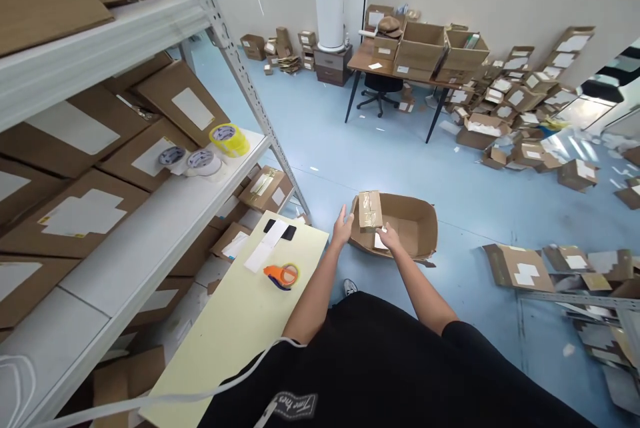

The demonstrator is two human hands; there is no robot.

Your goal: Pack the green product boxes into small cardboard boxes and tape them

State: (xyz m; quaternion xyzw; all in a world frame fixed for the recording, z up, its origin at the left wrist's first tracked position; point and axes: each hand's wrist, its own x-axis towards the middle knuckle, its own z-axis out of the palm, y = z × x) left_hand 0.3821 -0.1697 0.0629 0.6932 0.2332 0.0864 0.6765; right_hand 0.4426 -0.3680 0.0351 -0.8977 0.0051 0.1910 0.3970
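Observation:
A small taped cardboard box (pixel 370 209) is at the left end of a larger open carton (pixel 426 228) on the floor in front of me. My left hand (pixel 343 228) is just left of the small box, its fingers stretched out and apart, with a narrow gap to the box. With its fingertips at the box's lower right corner, my right hand (pixel 389 237) grips the box there. Close below that hand a white label (pixel 380 240) shows inside the carton. Whether the small box rests on anything is hidden.
A pale yellow table (pixel 235 321) on my left bears an orange tape dispenser (pixel 281 275), a paper strip (pixel 267 247) and a dark phone-like slab (pixel 289 233). Beyond it, a metal shelf (pixel 125 275) holds cartons and tape rolls (pixel 229 140). Scattered boxes (pixel 525 268) lie right.

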